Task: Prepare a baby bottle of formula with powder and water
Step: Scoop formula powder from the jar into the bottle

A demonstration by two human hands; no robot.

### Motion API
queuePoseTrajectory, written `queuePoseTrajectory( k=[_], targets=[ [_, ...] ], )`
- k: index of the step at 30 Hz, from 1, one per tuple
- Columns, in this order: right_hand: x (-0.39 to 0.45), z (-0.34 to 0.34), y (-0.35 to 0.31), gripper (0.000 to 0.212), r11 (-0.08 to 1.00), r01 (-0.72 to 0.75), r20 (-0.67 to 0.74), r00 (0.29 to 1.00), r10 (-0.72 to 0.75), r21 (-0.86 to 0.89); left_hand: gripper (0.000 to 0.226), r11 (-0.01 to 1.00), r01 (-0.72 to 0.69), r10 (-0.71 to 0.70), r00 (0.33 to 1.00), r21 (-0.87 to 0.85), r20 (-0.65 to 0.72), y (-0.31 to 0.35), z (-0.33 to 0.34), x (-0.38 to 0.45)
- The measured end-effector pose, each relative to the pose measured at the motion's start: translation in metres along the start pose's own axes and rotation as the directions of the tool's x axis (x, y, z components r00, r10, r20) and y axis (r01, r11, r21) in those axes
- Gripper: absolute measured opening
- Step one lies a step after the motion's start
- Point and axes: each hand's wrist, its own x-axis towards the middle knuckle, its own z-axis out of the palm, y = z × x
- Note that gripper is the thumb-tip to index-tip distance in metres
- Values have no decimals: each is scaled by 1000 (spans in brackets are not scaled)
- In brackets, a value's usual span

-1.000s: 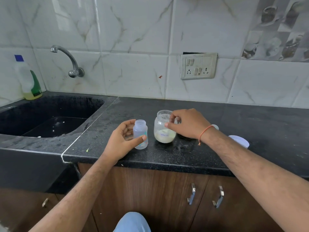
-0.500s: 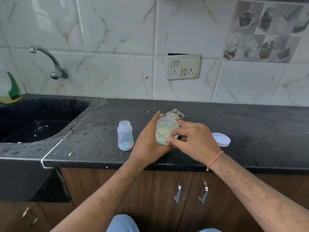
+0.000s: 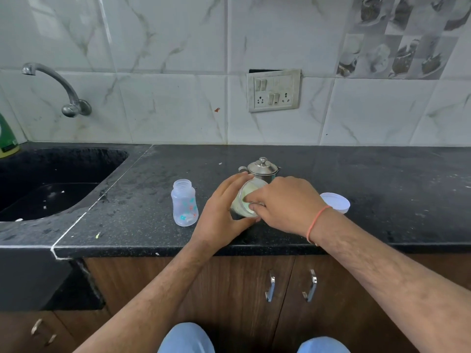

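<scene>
Your left hand [image 3: 219, 212] grips the glass powder jar [image 3: 246, 200], fingers curled round its side, tilting its mouth toward you above the black counter [image 3: 382, 189]; pale powder lies inside. Your right hand [image 3: 285, 205] has its fingertips [image 3: 252, 207] at the jar's mouth, curled; whether they pinch anything inside, you cannot tell. The baby bottle [image 3: 184, 203], uncapped and upright, stands just left of your left hand, apart from it. A steel lidded pot [image 3: 262, 169] stands behind the jar. A white lid [image 3: 336, 202] lies to the right, by your right wrist.
</scene>
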Motion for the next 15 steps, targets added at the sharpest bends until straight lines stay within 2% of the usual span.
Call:
queuePoseTrajectory(
  k=[3,7,10,15],
  targets=[
    [13,-1,-8,22,999,9,97,995,-5,-48,85,999,-39,39,999,25,17,0,0,-1],
    [24,0,-6,25,994,92,224,972,-77,-58,84,997,-51,50,999,61,16,-2,0,-1],
    [25,-1,-2,25,993,112,253,962,-101,-27,85,996,-55,54,998,67,22,-3,0,-1],
    [21,2,6,24,997,77,225,972,-73,-7,88,998,-30,27,998,60,50,-4,0,-1]
  ],
)
